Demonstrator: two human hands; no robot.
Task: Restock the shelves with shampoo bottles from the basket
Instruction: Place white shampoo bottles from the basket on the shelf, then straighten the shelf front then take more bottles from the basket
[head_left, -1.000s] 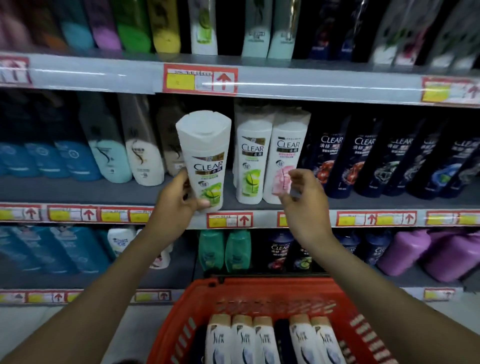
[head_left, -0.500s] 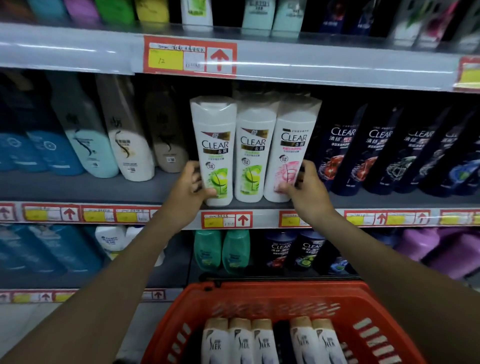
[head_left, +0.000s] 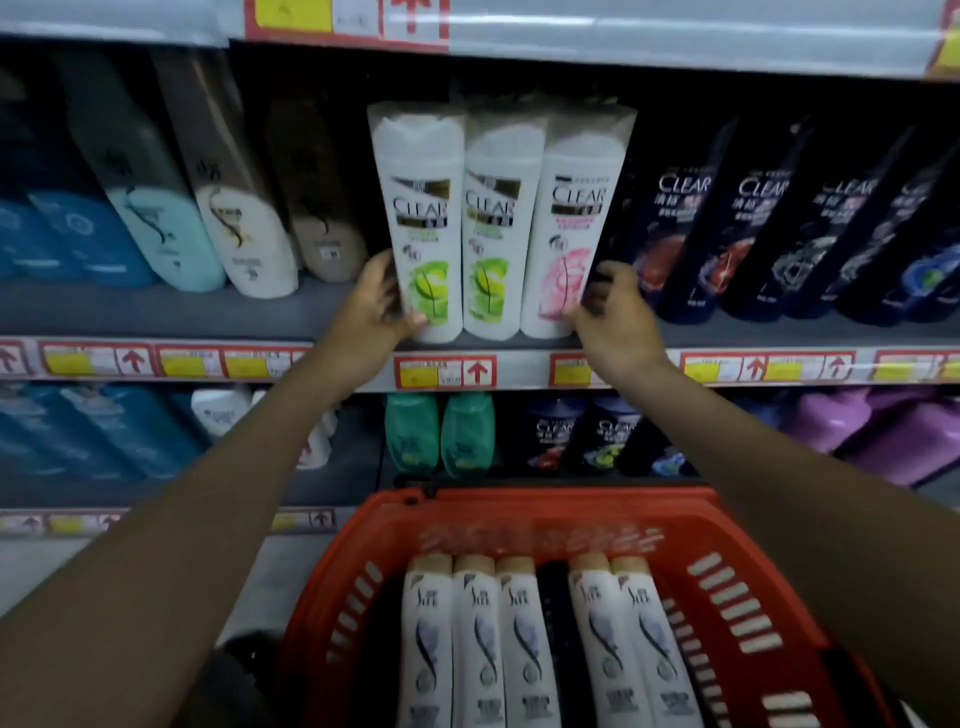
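Note:
Three white CLEAR shampoo bottles stand side by side on the middle shelf (head_left: 156, 312). My left hand (head_left: 376, 306) grips the base of the leftmost one, a green-label bottle (head_left: 421, 218). A second green-label bottle (head_left: 491, 234) stands in the middle. My right hand (head_left: 610, 322) has its fingertips against the lower right side of the pink-label bottle (head_left: 571, 228). Below, the red basket (head_left: 727, 519) holds several white bottles (head_left: 475, 639) lying in a row, with a dark bottle among them.
Dark CLEAR bottles (head_left: 753, 228) fill the shelf to the right of the white ones. Beige, white and teal bottles (head_left: 244, 228) stand to the left. The lower shelf carries green bottles (head_left: 441, 431), dark bottles and purple ones (head_left: 857, 431). Red price tags line the shelf edges.
My left hand carried the green-label bottle from the air onto the shelf beside the other two. My right hand moved in against the pink-label bottle. The view has shifted closer and lower.

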